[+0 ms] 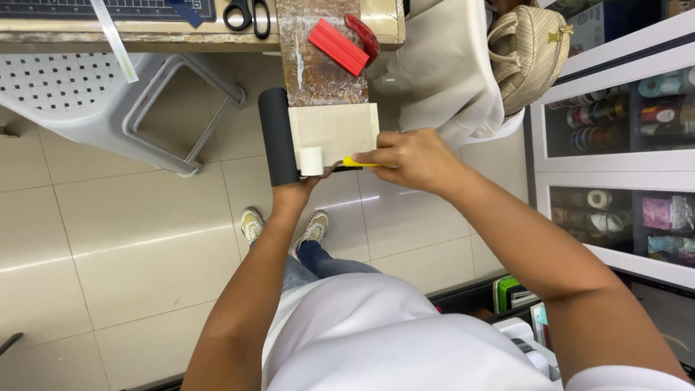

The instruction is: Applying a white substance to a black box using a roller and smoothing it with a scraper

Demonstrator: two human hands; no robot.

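A beige sheet [334, 130] lies on the near end of a worn brown board [318, 65], with a black roll [278, 134] along its left edge and a small white roll [311, 161] at its near corner. My left hand [293, 192] holds the black roll's near end from below. My right hand [409, 156] grips a yellow tool [356, 162] pressed against the sheet's near edge.
On the board's far end lie a red flat piece [338, 46] and a red-handled tool [363, 36]. Scissors [246, 14] rest on the workbench. A grey plastic stool [87, 94] stands at left, a woven bag [528, 47] and glass-front drawers [615, 145] at right.
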